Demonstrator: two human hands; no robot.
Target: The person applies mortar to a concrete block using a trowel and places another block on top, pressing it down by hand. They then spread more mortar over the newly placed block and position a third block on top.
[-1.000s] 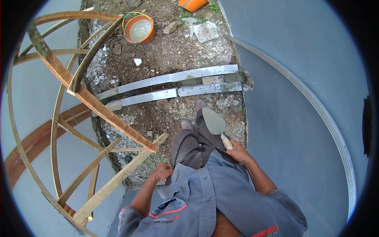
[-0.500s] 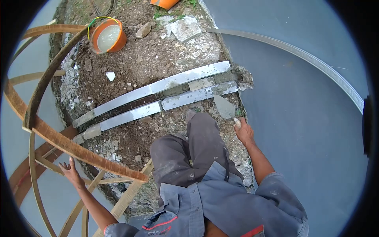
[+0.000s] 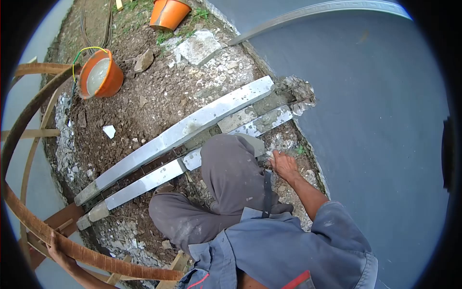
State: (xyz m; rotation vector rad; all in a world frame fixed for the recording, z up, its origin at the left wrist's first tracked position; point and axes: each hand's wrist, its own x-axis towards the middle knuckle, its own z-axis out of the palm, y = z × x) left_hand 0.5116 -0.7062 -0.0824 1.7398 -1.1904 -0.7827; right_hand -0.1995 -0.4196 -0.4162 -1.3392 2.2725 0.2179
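Note:
My right hand is closed round the handle of a trowel, beside my right knee. The trowel's grey blade lies low by the near formwork, partly hidden behind the knee. At lower left, my left hand grips the edge of a wooden plank, its fingers partly hidden. In front of me two long pale metal-faced forms, the far one and the near one, run side by side. Between them lie grey mortar and a block.
An orange bucket of greyish liquid or mix stands at upper left. Another orange bucket lies tipped at the top. A flat slab and a stone rest on rubble. A metal strip crosses the grey surface at right.
My left hand has moved down and taken hold of the wooden plank. I have crouched lower and nearer the forms. The trowel has shifted left, its blade now partly behind my knee.

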